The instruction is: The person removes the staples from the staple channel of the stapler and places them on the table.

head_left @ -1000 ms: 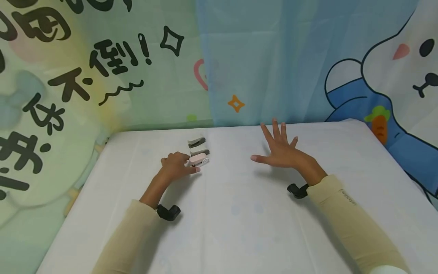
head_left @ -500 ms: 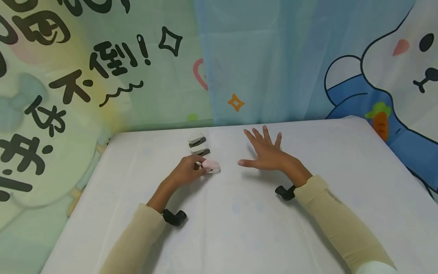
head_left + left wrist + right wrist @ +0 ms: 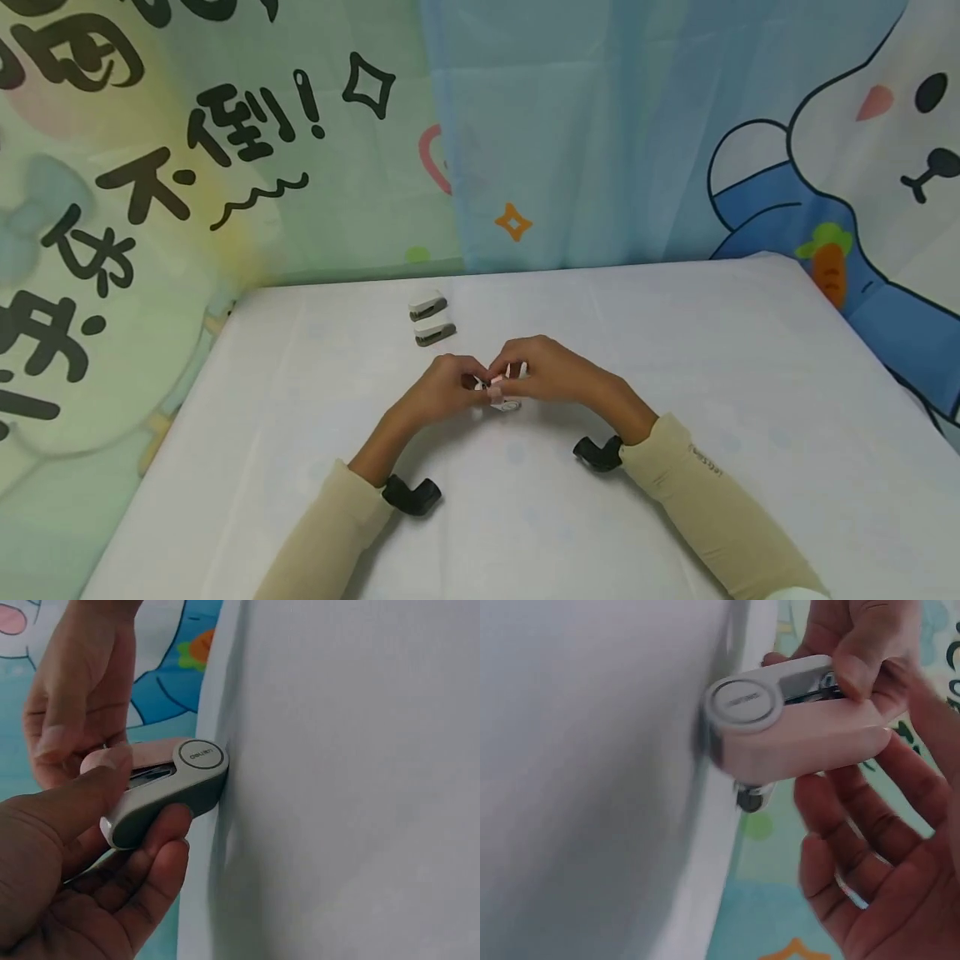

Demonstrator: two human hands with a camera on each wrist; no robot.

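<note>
A pink and white stapler [image 3: 161, 776] hangs just above the white table, gripped between the thumb and fingers of my left hand [image 3: 444, 387]. The left wrist view shows its round logo end pointing away from that hand and a gap between its pink and white halves. Close by is my right hand [image 3: 558, 371], with its loosely bent fingers [image 3: 855, 825] around the end of the pink half [image 3: 810, 742]. One fingertip seems to touch that end; the blurred thumb does not plainly press on it.
Two grey and white staplers, one farther back [image 3: 428, 306] and one nearer [image 3: 435, 334], lie on the white-covered table [image 3: 675, 333] behind the left hand. A printed curtain [image 3: 600, 133] hangs along the table's back edge. Each wrist wears a black camera.
My left hand has taken the pink stapler from beside the grey ones and brought it right and nearer. My right hand has come left to the stapler, its spread fingers now bent.
</note>
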